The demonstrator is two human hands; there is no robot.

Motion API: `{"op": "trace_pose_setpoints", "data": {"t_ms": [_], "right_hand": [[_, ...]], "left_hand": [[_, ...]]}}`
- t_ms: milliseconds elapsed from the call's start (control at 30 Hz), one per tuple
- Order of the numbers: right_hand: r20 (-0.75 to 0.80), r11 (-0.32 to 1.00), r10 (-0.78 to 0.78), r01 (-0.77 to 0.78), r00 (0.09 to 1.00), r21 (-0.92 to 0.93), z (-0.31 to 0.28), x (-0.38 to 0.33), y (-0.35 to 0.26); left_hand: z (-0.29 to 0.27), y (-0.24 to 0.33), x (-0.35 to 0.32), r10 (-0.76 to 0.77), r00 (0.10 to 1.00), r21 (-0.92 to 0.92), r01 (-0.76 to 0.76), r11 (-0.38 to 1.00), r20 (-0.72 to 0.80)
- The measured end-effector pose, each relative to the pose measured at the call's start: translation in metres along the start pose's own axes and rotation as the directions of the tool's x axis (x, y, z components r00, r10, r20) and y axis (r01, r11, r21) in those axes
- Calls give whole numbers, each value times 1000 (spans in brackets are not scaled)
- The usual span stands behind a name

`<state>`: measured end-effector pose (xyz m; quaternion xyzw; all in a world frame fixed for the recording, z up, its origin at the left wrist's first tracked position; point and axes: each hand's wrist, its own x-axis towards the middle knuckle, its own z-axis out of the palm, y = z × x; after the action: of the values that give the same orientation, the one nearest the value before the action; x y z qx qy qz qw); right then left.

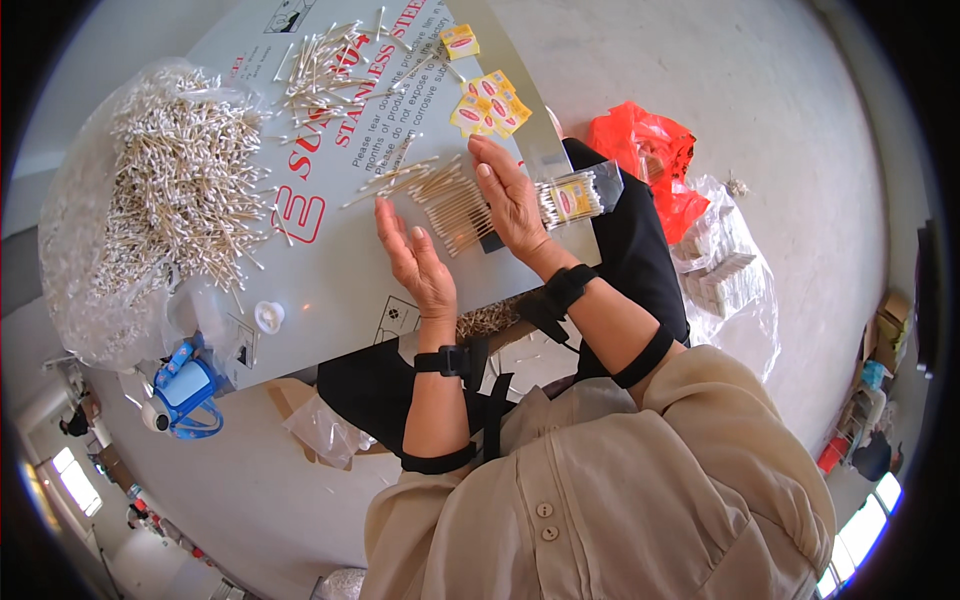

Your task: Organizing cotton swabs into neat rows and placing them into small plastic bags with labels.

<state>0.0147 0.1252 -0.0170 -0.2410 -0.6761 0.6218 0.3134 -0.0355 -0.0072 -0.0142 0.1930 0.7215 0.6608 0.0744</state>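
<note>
A row of cotton swabs point(452, 208) lies side by side on the table between my hands. My left hand point(420, 268) is open at the row's left side, its fingers stretched out and apart from the swabs. Across the right end of the row my right hand point(508, 198) is held open, fingers extended; whether its palm touches the swabs is hidden. Just right of it, near the table edge, sits a clear packet point(573, 198) filled with swabs, with a yellow label card inside. Several loose swabs point(398, 182) lie crosswise beyond my left fingertips.
A large clear bag of swabs point(185, 180) takes up the table's left side. Loose swabs point(325, 80) and yellow cards point(490, 105) lie farther back. A small white dish point(268, 317) and blue bottle point(183, 388) are front left. Red point(645, 150) and clear bags point(725, 265) stand right.
</note>
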Motion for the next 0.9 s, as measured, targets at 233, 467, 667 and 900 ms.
{"op": "trace_pose_setpoints", "data": {"t_ms": [233,467,667,900], "right_hand": [[38,984,-70,75,997,-161,0,17,-6],[5,999,42,-42,999,-32,-21,-14,-5],[22,999,25,-26,999,22,-15,-15,-1],[3,998,32,-32,999,55,6,-8,4]], "left_hand": [[-7,2,26,120,992,405,-126,906,39],[-4,20,9,189,896,648,-425,632,402],[-1,9,-27,79,980,457,-156,875,183],[19,-2,5,-66,998,-156,63,986,-12]]}}
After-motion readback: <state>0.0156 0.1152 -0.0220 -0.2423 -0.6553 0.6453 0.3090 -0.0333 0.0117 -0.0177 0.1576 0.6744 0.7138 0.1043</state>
